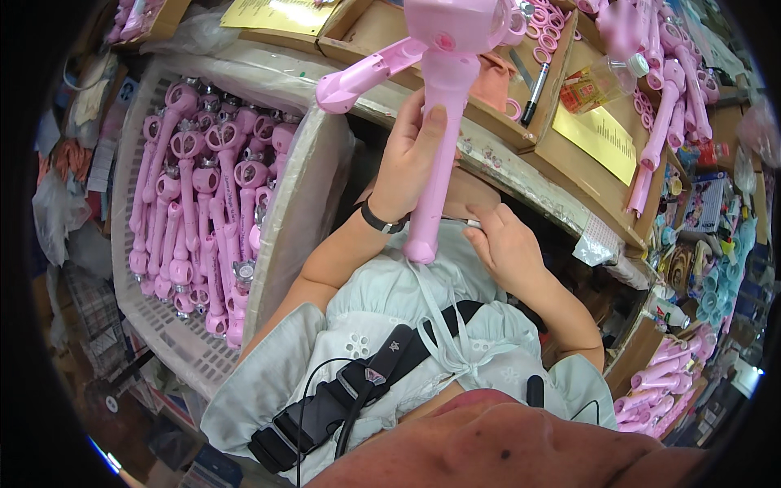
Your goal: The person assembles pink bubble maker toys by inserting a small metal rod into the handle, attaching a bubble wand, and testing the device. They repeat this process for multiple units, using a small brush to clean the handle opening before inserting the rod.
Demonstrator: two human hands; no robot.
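Observation:
My left hand (412, 150) is wrapped round the handle of a large pink toy wand (439, 175), which stands upright before my chest with its round head at the top edge. A pink half-shell (370, 77) with a hollow inner side juts out to the left, just behind the wand's neck; whether it is joined to the wand I cannot tell. To the right of the handle, apart from it, is my right hand (508, 244), thumb and fingers drawn together. A small pale bit shows at its fingertips, too small to name.
At my left stands a white plastic basket (175, 346) packed with similar pink wands (224, 175). Cardboard trays on the worktable hold pink rings (547, 37), a marker pen (534, 96), a plastic bottle (598, 85) and a yellow sheet (594, 142). More pink handles (663, 378) lie at lower right.

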